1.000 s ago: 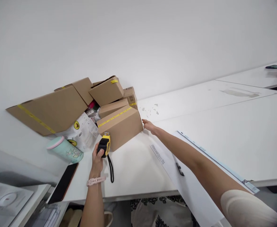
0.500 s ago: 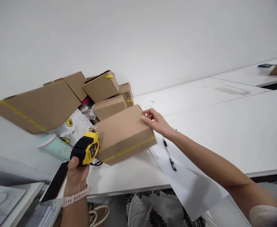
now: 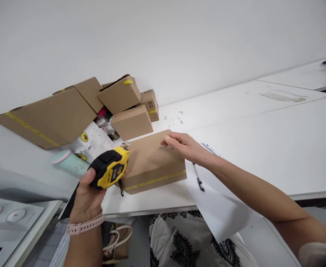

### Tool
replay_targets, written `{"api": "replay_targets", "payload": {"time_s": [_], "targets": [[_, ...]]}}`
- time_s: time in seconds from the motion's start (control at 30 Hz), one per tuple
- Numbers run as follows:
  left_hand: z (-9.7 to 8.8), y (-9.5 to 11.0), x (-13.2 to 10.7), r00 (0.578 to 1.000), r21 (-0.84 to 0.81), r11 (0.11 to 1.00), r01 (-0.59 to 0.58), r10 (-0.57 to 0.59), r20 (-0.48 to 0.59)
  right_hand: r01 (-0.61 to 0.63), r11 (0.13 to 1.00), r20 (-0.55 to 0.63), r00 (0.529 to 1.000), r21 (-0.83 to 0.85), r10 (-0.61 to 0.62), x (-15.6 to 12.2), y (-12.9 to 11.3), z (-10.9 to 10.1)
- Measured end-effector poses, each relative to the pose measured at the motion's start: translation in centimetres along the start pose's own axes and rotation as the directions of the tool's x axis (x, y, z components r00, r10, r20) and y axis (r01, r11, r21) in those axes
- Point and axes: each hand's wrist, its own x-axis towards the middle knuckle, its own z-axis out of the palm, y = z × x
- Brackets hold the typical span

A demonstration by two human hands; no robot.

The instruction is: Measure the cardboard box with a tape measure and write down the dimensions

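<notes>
My left hand [image 3: 86,196] grips a black and yellow tape measure [image 3: 110,168] with a dark wrist strap. The tape measure is at the left end of a closed brown cardboard box [image 3: 152,157] with yellow tape along its front. Above the right part of the box's top is my right hand [image 3: 181,144], thumb and fingers drawn together with nothing visible in them. I cannot tell whether its fingertips touch the cardboard. To the right of the box, a black-and-clear pen [image 3: 199,180] rests on a white paper sheet [image 3: 221,204] that overhangs the table's front edge.
Behind are more cardboard boxes [image 3: 132,122], the largest [image 3: 52,116] leaning at the left. A mint tumbler [image 3: 71,163] with a pink rim lies beside an avocado-print packet [image 3: 96,141]. White desktop [image 3: 263,148] extends right. A bag [image 3: 121,243] is below the table.
My right hand has left the box's right edge and moved over its top, fingers drawn in. The tape measure has shifted right and turned. The box sits lower and is less tilted.
</notes>
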Motion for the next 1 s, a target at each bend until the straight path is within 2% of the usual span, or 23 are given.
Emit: {"api": "replay_targets", "payload": {"time_s": [0.07,0.13,0.2,0.27,0.33,0.37,0.43,0.5,0.53,0.57,0.63,0.7,0.77,0.87,1.0], "targets": [[0.6,0.8,-0.7,0.983,0.06,0.994,0.088,-0.096,0.156,0.0,0.996,0.195,0.981,0.084,-0.016,-0.3,-1.8,0.8],[1.1,1.4,-1.2,0.915,0.186,0.972,0.146,-0.205,0.347,0.034,0.989,0.323,0.943,0.145,-0.08,-1.0,-2.8,1.7],[1.6,1.8,-1.5,0.819,0.327,0.934,0.144,-0.298,0.49,0.069,0.979,0.351,0.927,0.194,-0.135,-1.9,-2.8,2.5],[1.9,2.1,-1.6,0.74,0.421,0.9,0.116,-0.361,0.567,0.058,0.973,0.352,0.926,0.226,-0.137,-2.8,-2.4,3.0],[1.9,2.4,-1.6,0.712,0.463,0.881,0.094,-0.385,0.587,0.02,0.969,0.375,0.92,0.248,-0.115,-3.2,-2.0,2.8],[1.8,2.6,-1.5,0.717,0.473,0.877,0.082,-0.381,0.583,0.005,0.967,0.384,0.917,0.253,-0.106,-3.2,-1.9,2.5],[1.0,2.9,-0.8,0.77,0.486,0.872,0.055,-0.347,0.535,-0.01,0.966,0.345,0.935,0.259,-0.083,-2.4,-1.6,1.0],[-0.5,3.1,0.6,0.849,0.492,0.87,0.044,-0.292,0.44,-0.017,0.967,0.21,0.977,0.255,-0.038,-1.0,-1.0,-1.2],[-1.4,3.1,1.5,0.885,0.485,0.873,0.051,-0.265,0.382,-0.019,0.965,0.1,0.995,0.262,-0.008,-0.2,-0.4,-2.2],[-2.4,3.1,2.6,0.912,0.475,0.877,0.074,-0.252,0.323,-0.041,0.964,0.03,0.999,0.263,0.035,0.7,0.4,-3.1],[-4.5,2.7,4.7,0.949,0.451,0.886,0.111,-0.23,0.217,-0.117,0.96,-0.012,0.992,0.253,0.124,2.1,2.3,-4.1],[-6.2,2.0,6.5,0.962,0.448,0.882,0.143,-0.231,0.148,-0.164,0.96,0.001,0.986,0.227,0.169,3.0,4.4,-3.9],[-7.3,1.1,8.0,0.957,0.447,0.869,0.212,-0.278,0.087,-0.167,0.966,0.02,0.986,0.199,0.167,3.5,6.0,-2.9],[-7.8,-0.1,9.3,0.938,0.422,0.853,0.308,-0.346,0.015,-0.149,0.971,0.014,0.989,0.187,0.149,3.9,7.2,-1.8],[-7.8,-1.0,10.6,0.933,0.396,0.856,0.331,-0.361,0.001,-0.157,0.978,-0.036,0.986,0.133,0.164,4.8,8.3,-2.1]]}}
